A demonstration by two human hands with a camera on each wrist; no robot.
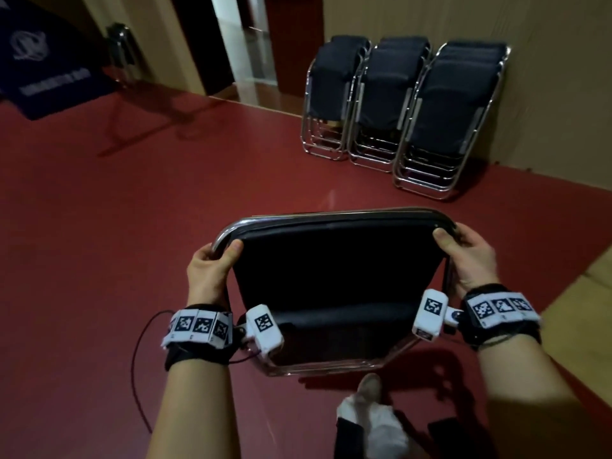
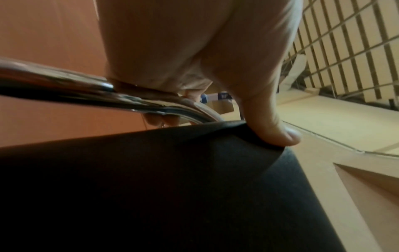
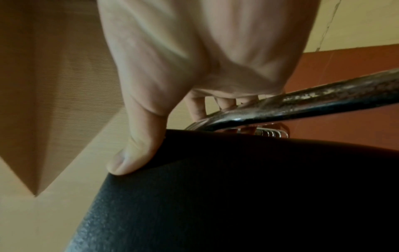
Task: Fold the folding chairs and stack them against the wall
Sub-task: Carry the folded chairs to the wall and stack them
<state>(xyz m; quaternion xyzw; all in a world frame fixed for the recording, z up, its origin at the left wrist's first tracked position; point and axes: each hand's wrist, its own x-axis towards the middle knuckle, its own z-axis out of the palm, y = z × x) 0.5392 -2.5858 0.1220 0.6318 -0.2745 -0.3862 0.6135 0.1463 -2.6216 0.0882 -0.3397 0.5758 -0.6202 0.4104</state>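
Now carrying a folded chair with black padded seat and chrome tube frame (image 1: 334, 276), held low over the dark red floor (image 1: 99, 226), near the body. Left hand (image 1: 210, 263) wrapped around the top left corner of the tube, fingers curled behind the metal, thumb pressed on the black pad edge. Right hand (image 1: 470, 256) doing the same on the top right corner, thumb on the pad, fingers hooked over the tube. Both grips closed on the frame, confirmed by the wrist views: left thumb (image 2: 272, 126) pushing into the cushion, right thumb (image 3: 138, 148) also.

Far to the right, three rows of folded black chairs with chrome legs (image 1: 404, 111) leaning on the beige wall (image 1: 546, 77). Probably heading there to add this one. One more chair-like shape at far left, too dark to tell well.

Possible troubles from here:
- Foot in white sock (image 1: 371, 419) very close under the lower bar; stepping forward may kick the frame or trip.
- Holding only at the top, so the lower part may swing open and pinch fingers.
- Setting down too steep or too hard may make the leaning rows slide on the smooth floor.
- Hanging red cable (image 1: 139, 376) at the left wrist may catch on the tube.
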